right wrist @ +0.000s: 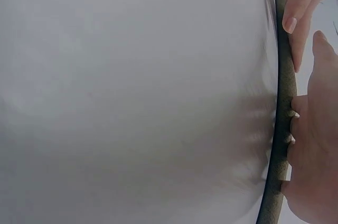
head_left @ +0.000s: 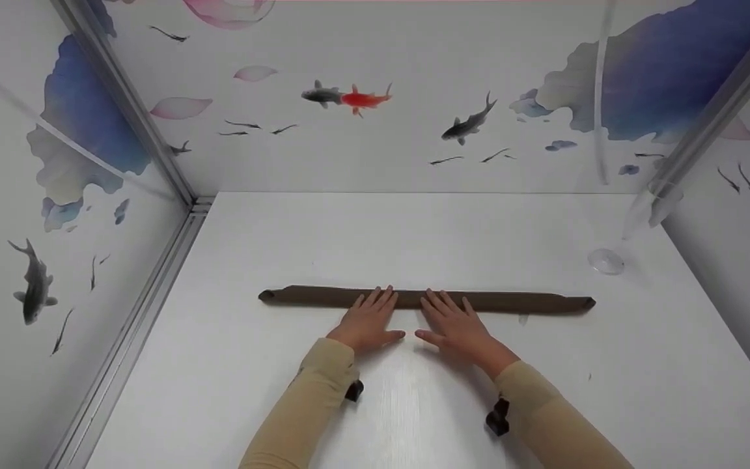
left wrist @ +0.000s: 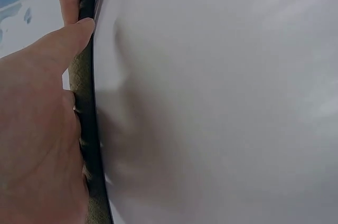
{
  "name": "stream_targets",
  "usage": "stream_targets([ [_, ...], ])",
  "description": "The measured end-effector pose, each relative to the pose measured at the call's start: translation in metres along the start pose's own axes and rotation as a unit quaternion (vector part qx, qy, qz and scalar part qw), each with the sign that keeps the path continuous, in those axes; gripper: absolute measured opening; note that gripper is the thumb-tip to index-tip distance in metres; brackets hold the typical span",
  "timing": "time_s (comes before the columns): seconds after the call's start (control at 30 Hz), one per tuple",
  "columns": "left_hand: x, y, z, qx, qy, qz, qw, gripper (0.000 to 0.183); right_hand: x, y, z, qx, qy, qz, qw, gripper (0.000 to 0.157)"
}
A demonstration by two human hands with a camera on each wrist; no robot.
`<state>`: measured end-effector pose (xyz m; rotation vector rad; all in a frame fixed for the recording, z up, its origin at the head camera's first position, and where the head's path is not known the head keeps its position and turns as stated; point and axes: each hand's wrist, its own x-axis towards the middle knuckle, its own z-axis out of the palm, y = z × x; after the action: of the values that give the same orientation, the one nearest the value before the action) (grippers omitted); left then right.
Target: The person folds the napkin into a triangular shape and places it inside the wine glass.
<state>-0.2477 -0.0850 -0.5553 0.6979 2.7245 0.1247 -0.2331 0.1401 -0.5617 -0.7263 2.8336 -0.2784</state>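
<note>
White wall panels (head_left: 375, 159) painted with fish and blue leaves rise beyond both hands and to either side. Under the hands spreads a smooth white tabletop (head_left: 407, 238). A silver metal rail (head_left: 131, 111) climbs the wall corner, far ahead and left of the left hand. A long, narrow, dark brown roll of soft-looking material (head_left: 518, 302) lies crosswise on the tabletop, beneath the fingers of both hands and reaching well out past each.

Two forearms in tan fabric sleeves (head_left: 300, 413) come in from the near side. The left hand (head_left: 368, 322) and right hand (head_left: 456, 326) rest near the roll's middle, fingers extended across it and not gripping; the thumbs point towards each other without touching. This even, side-by-side placing probably keeps the roll straight and lets both hands press it evenly.

A clear, round, plastic-looking disc (head_left: 606, 262) sits ahead and right of the right hand, near the roll's end but apart from it, not in the hands' way. Smallest, a black wrist-worn device (head_left: 497, 418) hangs behind the right hand.
</note>
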Motion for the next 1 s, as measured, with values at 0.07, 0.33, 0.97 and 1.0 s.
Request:
stream_targets([
  [0.07, -0.003, -0.004, 0.001, 0.002, -0.002, -0.006, 1.0000, 0.083, 0.000, 0.000, -0.001, -0.001, -0.005, 0.002, 1.000, 0.081],
  [0.33, -0.016, -0.020, 0.003, -0.007, -0.004, -0.031, 0.9995, 0.080, -0.001, 0.000, -0.001, -0.004, -0.010, 0.004, 1.000, 0.082],
  [0.97, -0.051, -0.070, 0.002, -0.049, 0.021, -0.101, 0.9935, 0.078, -0.002, -0.002, -0.001, -0.007, 0.001, -0.006, 1.000, 0.081],
  [1.0, -0.053, -0.074, 0.002, -0.051, 0.021, -0.106, 0.9928, 0.077, -0.002, -0.002, -0.001, -0.007, 0.002, -0.006, 1.000, 0.081],
])
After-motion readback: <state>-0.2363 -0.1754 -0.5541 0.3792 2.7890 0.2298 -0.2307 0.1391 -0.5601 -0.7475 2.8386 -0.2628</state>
